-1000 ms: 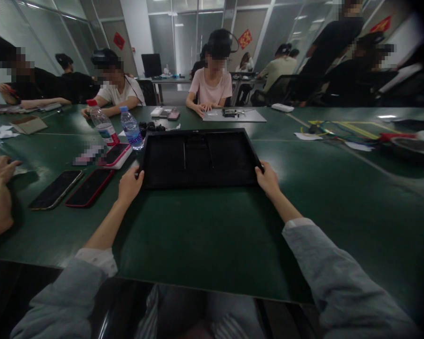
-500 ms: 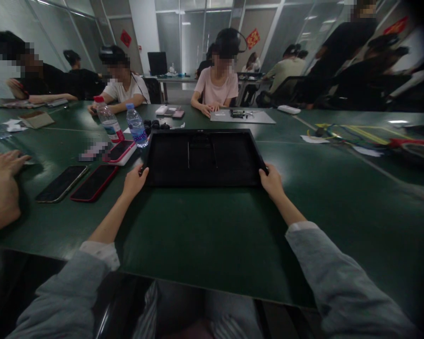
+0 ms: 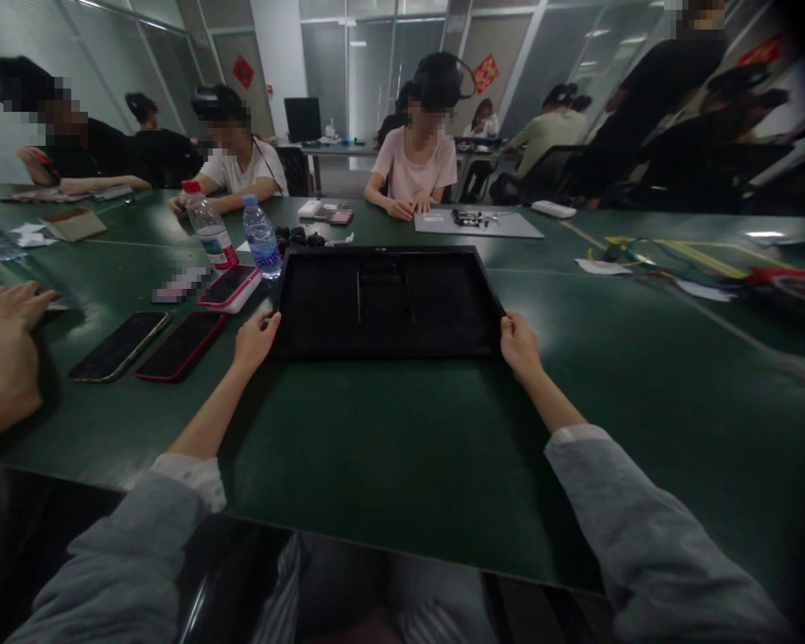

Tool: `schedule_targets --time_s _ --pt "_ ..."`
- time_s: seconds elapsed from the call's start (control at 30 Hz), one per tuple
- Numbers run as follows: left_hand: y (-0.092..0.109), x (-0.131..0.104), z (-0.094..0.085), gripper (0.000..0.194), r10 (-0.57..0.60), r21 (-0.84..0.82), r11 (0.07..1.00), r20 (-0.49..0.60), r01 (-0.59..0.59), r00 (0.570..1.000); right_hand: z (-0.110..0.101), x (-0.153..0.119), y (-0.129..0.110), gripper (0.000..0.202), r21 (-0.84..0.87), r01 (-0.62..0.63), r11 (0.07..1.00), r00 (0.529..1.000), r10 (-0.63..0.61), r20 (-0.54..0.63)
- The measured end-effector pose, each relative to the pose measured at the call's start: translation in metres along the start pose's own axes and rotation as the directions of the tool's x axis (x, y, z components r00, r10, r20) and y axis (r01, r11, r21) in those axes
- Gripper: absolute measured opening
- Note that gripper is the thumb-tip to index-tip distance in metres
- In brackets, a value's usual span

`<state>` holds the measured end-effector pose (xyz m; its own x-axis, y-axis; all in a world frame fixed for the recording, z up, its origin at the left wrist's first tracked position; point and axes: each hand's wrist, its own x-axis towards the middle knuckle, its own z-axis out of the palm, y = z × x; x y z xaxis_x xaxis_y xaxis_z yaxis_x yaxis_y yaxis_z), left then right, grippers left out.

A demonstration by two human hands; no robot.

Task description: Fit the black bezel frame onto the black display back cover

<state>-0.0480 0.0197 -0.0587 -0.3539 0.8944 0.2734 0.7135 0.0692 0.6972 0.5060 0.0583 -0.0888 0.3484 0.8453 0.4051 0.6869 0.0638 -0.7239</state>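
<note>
A wide black rectangular framed panel [image 3: 322, 309], resembling a computer monitor, is in front of me over the green table. It has a raised rim, a small light mark at the middle of its far edge, and two thin bright lines across its dark face. My left hand [image 3: 256, 342] is closed on the left side of the frame, thumb toward the top. At the opposite side, my right hand [image 3: 521, 347] has its curled fingers against the right edge. The undersides of both hands' grips are hidden, and I cannot tell whether the panel rests fully on the table.
Two phones [image 3: 181, 345], a pink-edged phone on a white box [image 3: 232, 288] and two water bottles [image 3: 261, 237] stand left of the panel. Another person's hand [image 3: 13, 309] rests at far left. Beyond lies a grey board [image 3: 476, 224]; cables [image 3: 671, 255] lie right on the table [image 3: 389, 447].
The right hand's thumb has slipped off the panel's top face toward its outer edge. The panel has barely moved. The view has shifted slightly, and the grey board across the table has slid right.
</note>
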Motion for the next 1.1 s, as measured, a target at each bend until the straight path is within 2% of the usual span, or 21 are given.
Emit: schedule_targets --time_s 0.17,0.37,0.47,0.53,0.63,0.7,0.77,0.87,0.97,1.1 --pt "0.007 -0.005 -0.004 0.049 0.037 0.111 0.993 0.009 -0.038 0.999 -0.001 -0.001 -0.004 0.059 -0.018 -0.021 1.000 1.000 0.021 0.017" --pt "0.008 -0.007 -0.003 0.049 0.080 0.169 0.982 -0.002 -0.079 0.997 -0.001 0.000 -0.001 0.057 -0.014 0.015 1.000 1.000 -0.015 0.005" --pt "0.011 -0.009 -0.002 0.048 0.177 0.164 0.973 -0.073 -0.164 0.981 0.001 0.001 -0.001 0.061 -0.057 0.005 0.998 1.000 -0.004 0.011" --pt "0.015 -0.011 -0.002 0.050 0.269 0.169 0.955 -0.139 -0.245 0.953 0.001 -0.001 -0.004 0.062 -0.097 0.010 0.995 1.000 -0.009 0.013" --pt "0.024 -0.017 -0.004 0.054 0.370 0.192 0.923 -0.192 -0.334 0.909 -0.003 -0.009 -0.018 0.060 -0.227 0.083 0.970 0.994 -0.097 -0.052" --pt "0.031 -0.022 -0.006 0.058 0.410 0.222 0.904 -0.203 -0.367 0.889 -0.007 -0.018 -0.034 0.059 -0.369 0.151 0.917 0.976 -0.197 -0.091" --pt "0.037 -0.026 -0.009 0.063 0.431 0.251 0.892 -0.222 -0.376 0.875 -0.012 -0.027 -0.052 0.059 -0.474 0.221 0.852 0.952 -0.294 -0.084" --pt "0.041 -0.030 -0.011 0.072 0.442 0.285 0.883 -0.237 -0.373 0.865 -0.012 -0.040 -0.077 0.064 -0.511 0.327 0.795 0.911 -0.408 -0.051" --pt "0.041 -0.030 -0.009 0.080 0.452 0.312 0.869 -0.186 -0.384 0.872 -0.002 -0.051 -0.091 0.071 -0.472 0.428 0.770 0.876 -0.482 0.008" --pt "0.037 -0.031 -0.002 0.087 0.478 0.351 0.828 -0.037 -0.437 0.877 0.015 -0.062 -0.091 0.077 -0.437 0.514 0.738 0.846 -0.520 0.118"
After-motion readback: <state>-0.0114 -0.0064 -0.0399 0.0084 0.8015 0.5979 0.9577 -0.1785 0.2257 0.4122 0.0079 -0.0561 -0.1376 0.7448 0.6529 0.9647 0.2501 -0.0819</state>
